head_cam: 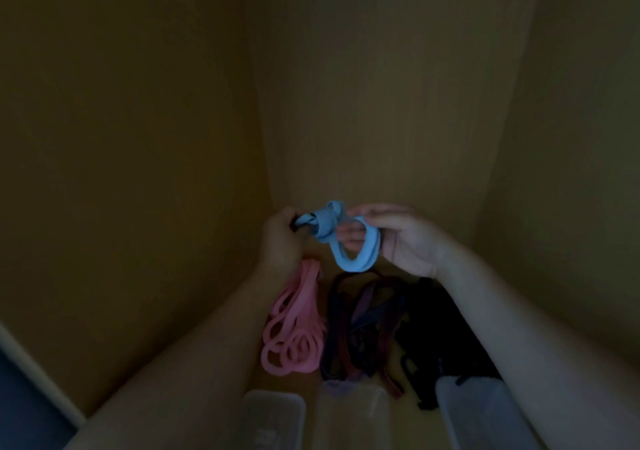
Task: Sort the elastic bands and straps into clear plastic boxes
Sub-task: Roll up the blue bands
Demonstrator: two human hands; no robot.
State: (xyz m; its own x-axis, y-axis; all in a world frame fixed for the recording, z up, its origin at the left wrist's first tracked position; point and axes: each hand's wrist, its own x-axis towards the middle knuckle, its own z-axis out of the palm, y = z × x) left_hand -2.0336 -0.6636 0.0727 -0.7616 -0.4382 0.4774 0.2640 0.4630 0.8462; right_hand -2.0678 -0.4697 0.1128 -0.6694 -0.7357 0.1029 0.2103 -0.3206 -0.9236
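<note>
Three clear boxes in row at near edge: left box (pixel 273 418), middle box (pixel 349 411), right box (pixel 485 415). Super dim in here, can't tell what's inside any. Purple strap end lies at middle box rim, black strap end touches right box rim. Blue band (pixel 346 241) up in air, knotted, stretched between both hands. Left hand (pixel 280 238) fisted round knotted end. Right hand (pixel 405 238) has fingers hooked through loop. On wooden shelf (pixel 311 385) just behind boxes, side by side: pink bands (pixel 294 325), dark purple straps (pixel 363 328), black straps (pixel 443 328).
</note>
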